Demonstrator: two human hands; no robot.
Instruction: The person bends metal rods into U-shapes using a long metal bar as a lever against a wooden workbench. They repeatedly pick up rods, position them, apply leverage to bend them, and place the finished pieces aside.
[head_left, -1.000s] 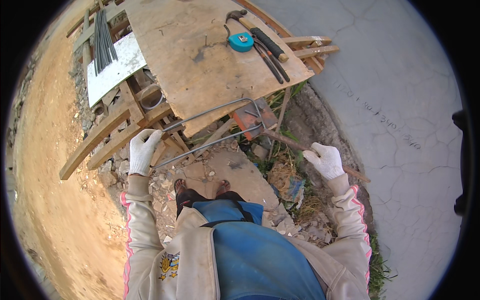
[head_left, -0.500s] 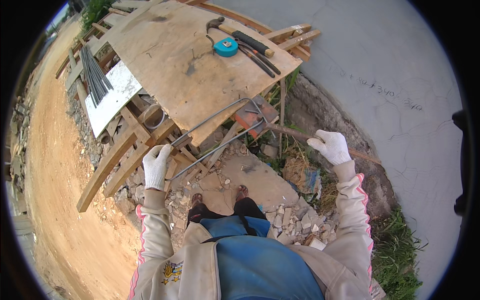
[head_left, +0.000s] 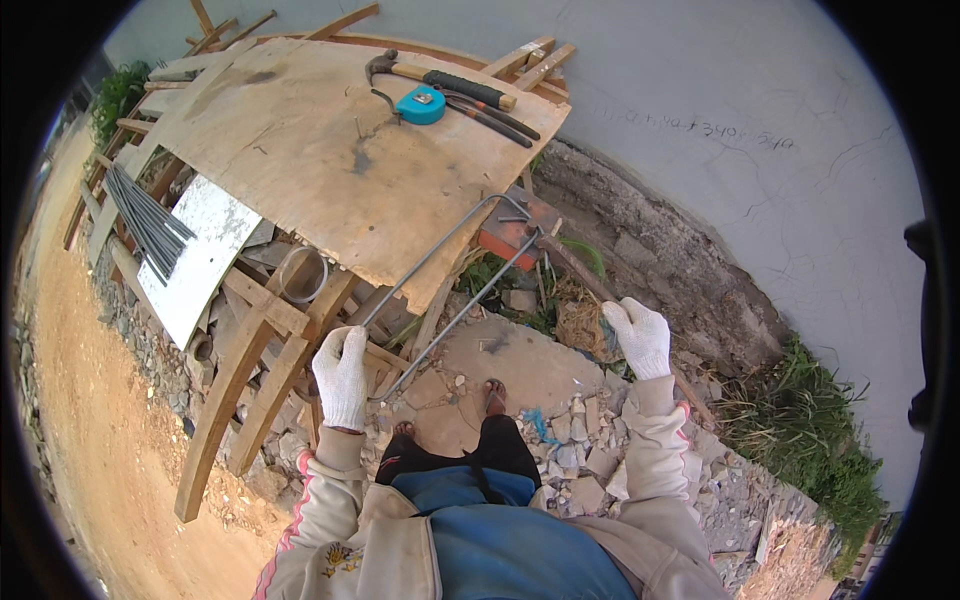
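My left hand [head_left: 341,378], in a white knit glove, is closed round one long side of a bent steel rod [head_left: 449,331]. The rod makes a narrow, nearly closed rectangle. Its far corner lies at a reddish metal block [head_left: 500,243] beside the board's near right corner. My right hand [head_left: 637,338], gloved alike, is closed on a long rusty brown bar [head_left: 575,270]. The bar slants from the block down to the right, passing under my hand. Its far end meets the rod at the block; the exact contact is too small to tell.
On a worn plywood board [head_left: 290,130] lie a hammer [head_left: 450,83], a teal tape measure [head_left: 420,105] and pliers [head_left: 490,118]. Straight rods [head_left: 150,225] rest on a white panel [head_left: 205,265] to the left. Timber beams [head_left: 225,420], rubble [head_left: 590,450] and a grey wall [head_left: 720,130] surround me.
The bar has swung toward me with my right hand, from nearly level to a steeper slant. My left hand still holds the rod. The whole view has also turned.
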